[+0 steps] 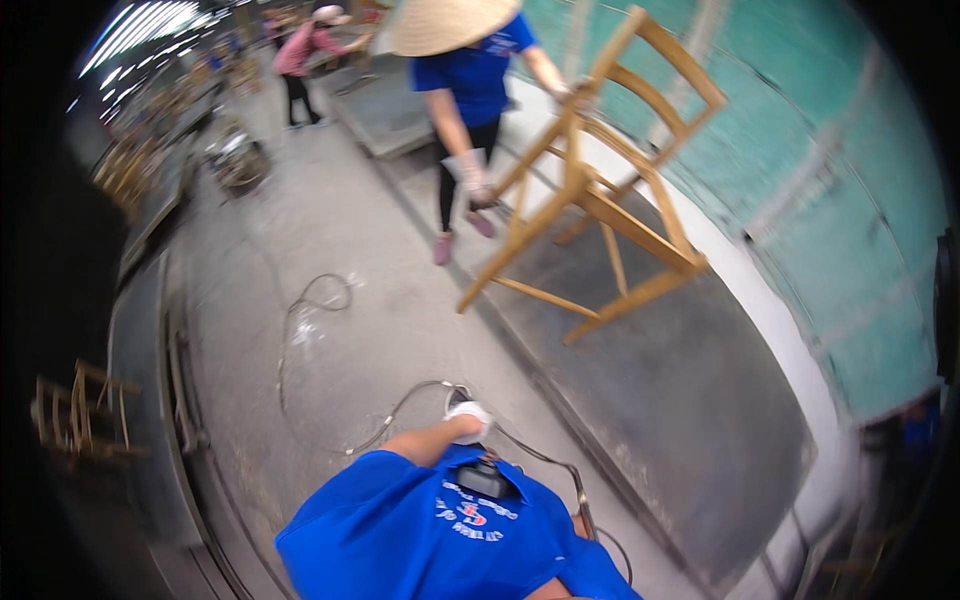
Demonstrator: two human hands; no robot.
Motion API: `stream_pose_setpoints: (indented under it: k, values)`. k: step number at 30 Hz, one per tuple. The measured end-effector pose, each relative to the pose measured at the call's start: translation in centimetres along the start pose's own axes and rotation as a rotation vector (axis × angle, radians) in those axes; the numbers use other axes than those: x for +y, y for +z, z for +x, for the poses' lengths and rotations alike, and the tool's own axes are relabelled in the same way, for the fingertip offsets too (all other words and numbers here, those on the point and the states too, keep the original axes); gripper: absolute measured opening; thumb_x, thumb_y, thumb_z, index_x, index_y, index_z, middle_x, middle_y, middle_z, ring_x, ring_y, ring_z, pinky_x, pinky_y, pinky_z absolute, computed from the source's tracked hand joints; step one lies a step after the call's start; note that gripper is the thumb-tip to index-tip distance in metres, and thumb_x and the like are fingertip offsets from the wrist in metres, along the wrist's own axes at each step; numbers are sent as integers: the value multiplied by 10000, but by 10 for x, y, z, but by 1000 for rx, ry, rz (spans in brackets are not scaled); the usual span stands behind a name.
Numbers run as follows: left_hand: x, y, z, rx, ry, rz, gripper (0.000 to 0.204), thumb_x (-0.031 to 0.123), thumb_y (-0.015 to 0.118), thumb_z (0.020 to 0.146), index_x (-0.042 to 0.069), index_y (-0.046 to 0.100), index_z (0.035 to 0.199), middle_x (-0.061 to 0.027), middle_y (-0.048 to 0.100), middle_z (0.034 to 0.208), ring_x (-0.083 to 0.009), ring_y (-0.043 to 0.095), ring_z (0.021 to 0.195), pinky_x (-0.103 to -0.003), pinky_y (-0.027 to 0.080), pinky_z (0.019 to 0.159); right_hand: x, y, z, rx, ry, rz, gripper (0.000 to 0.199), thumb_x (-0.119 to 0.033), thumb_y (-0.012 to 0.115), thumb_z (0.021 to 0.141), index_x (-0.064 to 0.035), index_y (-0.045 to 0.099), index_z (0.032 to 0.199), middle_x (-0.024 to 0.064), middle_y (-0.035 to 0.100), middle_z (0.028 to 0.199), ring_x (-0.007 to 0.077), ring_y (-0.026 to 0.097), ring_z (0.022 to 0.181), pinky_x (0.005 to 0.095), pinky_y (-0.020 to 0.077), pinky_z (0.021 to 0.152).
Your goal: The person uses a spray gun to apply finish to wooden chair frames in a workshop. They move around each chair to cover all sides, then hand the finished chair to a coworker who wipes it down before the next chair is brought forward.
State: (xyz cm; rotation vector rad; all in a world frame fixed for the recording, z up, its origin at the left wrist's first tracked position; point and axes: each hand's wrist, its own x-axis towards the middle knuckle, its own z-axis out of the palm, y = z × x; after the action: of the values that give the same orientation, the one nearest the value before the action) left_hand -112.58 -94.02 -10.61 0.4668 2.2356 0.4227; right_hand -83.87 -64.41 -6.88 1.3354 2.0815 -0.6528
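Observation:
My left hand [470, 421], in a white glove, is in front of my chest, its fingers closed round a small dark object [457, 398] beside a dark hose [415, 388]. What the object is, I cannot make out. My right hand does not show; only the blue right sleeve [595, 578] is in view at the lower edge. Ahead to the right, a wooden chair [590, 200] stands tilted over a grey work platform [690, 390]. A co-worker in a blue shirt and a conical straw hat [450, 25] grips it with gloved hands [472, 180].
The hose loops across the concrete floor [240, 330] and past my right side. A low grey bench [145, 380] runs along the left, with wooden chair frames [85, 410] beyond it. Green sheeting [800, 200] lines the right. Another person in pink [300, 55] bends over a far bench.

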Motion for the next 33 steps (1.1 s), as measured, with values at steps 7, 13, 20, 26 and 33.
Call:
stream_pose_setpoints:
  k: [7,13,20,26,33]
  values:
    - [-101,-21,-13,50,-217,168,338,225,558,836,74,747,1071,-188,712,1150,-383,692,1047,-480,545,891,21,31,9,-70,116,151,473,-369,668,914,38,652,1155,269,705,1043,424,681,1003,483,533,863]
    - [-122,-17,5,25,-277,182,318,209,591,803,72,760,1035,-184,720,1127,-384,698,1019,-488,546,879,23,49,6,-91,173,191,469,-371,671,914,38,657,1143,265,708,1029,418,686,989,479,535,853]
    - [-39,-6,41,81,-85,169,344,281,556,869,83,754,1071,-179,714,1153,-368,680,1075,-486,526,929,21,62,2,-97,190,223,465,-373,674,914,39,662,1130,260,711,1013,412,691,972,474,537,841]
    - [28,-48,17,8,229,468,341,260,531,875,86,763,1054,-183,708,1164,-367,682,1069,-469,533,923,24,70,5,-90,181,241,462,-375,677,914,39,666,1119,255,715,999,406,696,958,470,540,831]
    - [-56,-16,23,106,-191,57,373,304,536,905,70,737,1117,-191,681,1233,-378,645,1152,-467,511,970,24,80,7,-83,182,263,459,-378,681,914,39,672,1106,250,718,983,400,701,941,465,542,819]
